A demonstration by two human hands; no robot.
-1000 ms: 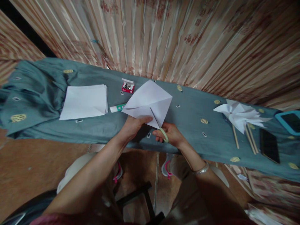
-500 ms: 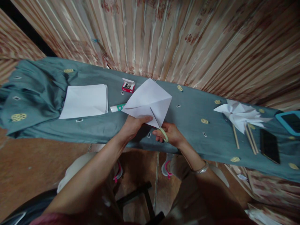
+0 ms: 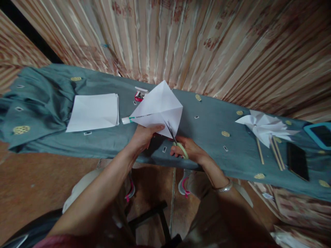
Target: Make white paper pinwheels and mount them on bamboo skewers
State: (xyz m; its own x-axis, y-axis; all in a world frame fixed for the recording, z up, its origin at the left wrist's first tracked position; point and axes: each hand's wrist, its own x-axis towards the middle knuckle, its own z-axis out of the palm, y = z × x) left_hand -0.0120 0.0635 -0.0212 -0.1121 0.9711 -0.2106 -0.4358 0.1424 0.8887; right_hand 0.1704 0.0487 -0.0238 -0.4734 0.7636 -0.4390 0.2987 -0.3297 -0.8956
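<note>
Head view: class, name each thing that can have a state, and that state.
Sheet: creased, partly cut, in left hand
Scissors: in right hand, blades at sheet
Red box: open
Tube: lying, partly hidden
Paper stack: flat
Pinwheels: assembled, lying
Phone: lying, screen dark
Blue-framed device: screen dark
Cloth: rumpled at left

The fingers of the left hand (image 3: 146, 136) disappear under the white sheet (image 3: 159, 98), which also covers the right end of the white-and-green tube (image 3: 126, 120) and part of the red box (image 3: 139, 97), whose contents are too small to tell. The right hand (image 3: 190, 148) hides part of the scissors (image 3: 183, 151). Farther right, pinwheels (image 3: 269, 128) cover the sticks' (image 3: 277, 155) far ends; the right edge cuts off a blue-framed device (image 3: 314, 129).
</note>
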